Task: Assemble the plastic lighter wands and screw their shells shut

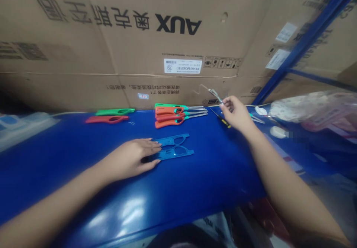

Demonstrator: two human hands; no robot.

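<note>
Two blue lighter casing halves (178, 151) lie side by side on the blue tabletop, hollow sides up, with trigger loops to the right. My left hand (139, 155) is over their left ends, fingers on the upper half and thumb along the lower one. Its palm hides those ends. Raised above the table at the right, my right hand (235, 114) pinches a small pale lighter inner part (214, 94) with a thin wire curling off its tip. A yellow-handled screwdriver (224, 122) lies just below that hand.
Several assembled orange and green lighters (169, 117) are stacked behind the casing halves. Green (111, 112) and red (104, 119) casing pieces lie farther left. Plastic bags (315, 108) and a white rounded object (277, 132) are at right. A cardboard wall (125, 54) stands behind.
</note>
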